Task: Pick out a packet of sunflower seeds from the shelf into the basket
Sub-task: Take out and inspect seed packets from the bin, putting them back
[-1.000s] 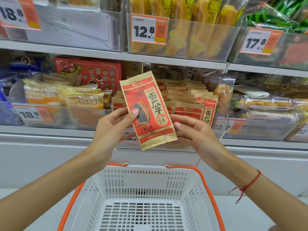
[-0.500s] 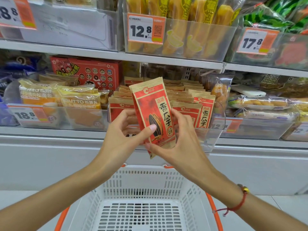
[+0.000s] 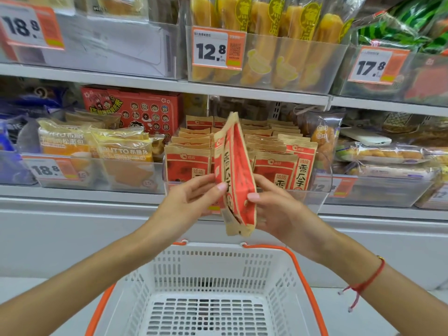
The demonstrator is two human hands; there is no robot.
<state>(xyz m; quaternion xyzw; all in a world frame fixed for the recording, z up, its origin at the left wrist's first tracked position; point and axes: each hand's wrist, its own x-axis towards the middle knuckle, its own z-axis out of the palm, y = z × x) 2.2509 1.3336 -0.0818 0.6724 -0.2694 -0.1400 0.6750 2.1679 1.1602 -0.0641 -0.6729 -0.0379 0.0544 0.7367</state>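
Both hands grip one red seed packet (image 3: pixel 234 175) in front of the shelf (image 3: pixel 145 83). The left hand (image 3: pixel 191 202) pinches its left face with the thumb, fingers curled behind; the right hand (image 3: pixel 274 207) presses its right edge, thumb on the red face. The packet stands nearly edge-on, above the far rim of the white basket (image 3: pixel 213 260). Behind it, a clear bin (image 3: pixel 312 197) holds more packets (image 3: pixel 274 166).
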